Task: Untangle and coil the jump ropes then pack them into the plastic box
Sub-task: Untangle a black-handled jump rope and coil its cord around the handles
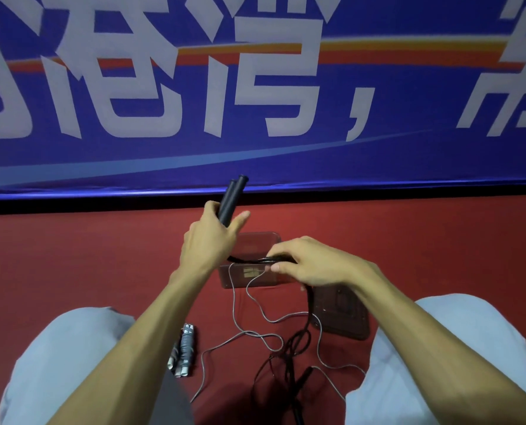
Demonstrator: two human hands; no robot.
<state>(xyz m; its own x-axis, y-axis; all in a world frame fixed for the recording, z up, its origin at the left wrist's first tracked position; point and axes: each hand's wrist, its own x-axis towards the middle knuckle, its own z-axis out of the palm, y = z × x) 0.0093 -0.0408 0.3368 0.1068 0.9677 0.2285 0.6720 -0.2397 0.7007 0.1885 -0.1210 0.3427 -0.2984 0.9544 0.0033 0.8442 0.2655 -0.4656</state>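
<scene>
Red carpet [102, 256] underneath, blue banner [378, 154] with white lettering along the back. Kneeling view, pale trouser knees at both lower corners.

Left hand [212, 237] clenched round two black handles [232, 199], held upright together just beyond the far left corner of the box [257, 240]. Right hand [313, 265] pinching a gathered bundle of black cord [249, 259] at the fingertips, right over the box's open top. Box clear, on the carpet between the knees and the banner; lid [343, 314] flat on the carpet beside the right knee. Grey rope [249, 332] uncoiled, looping from the box's near wall down across the carpet; grey handles [184, 351] side by side near the left knee.

Judging by this, midway through coiling the black cord, with a good length trailing from under the right hand to a knot of loops low between the knees.

Risks from here:
- Dragging the grey rope up with the black one, since crossing it in that knot.
- Tightening the knot by pulling hard instead of feeding loops through.
- Losing the gathered turns if the fingertip pinch slackens, springy cord being quick to unwind.
- Tipping or shoving the light box by hauling cord across its rim.
</scene>
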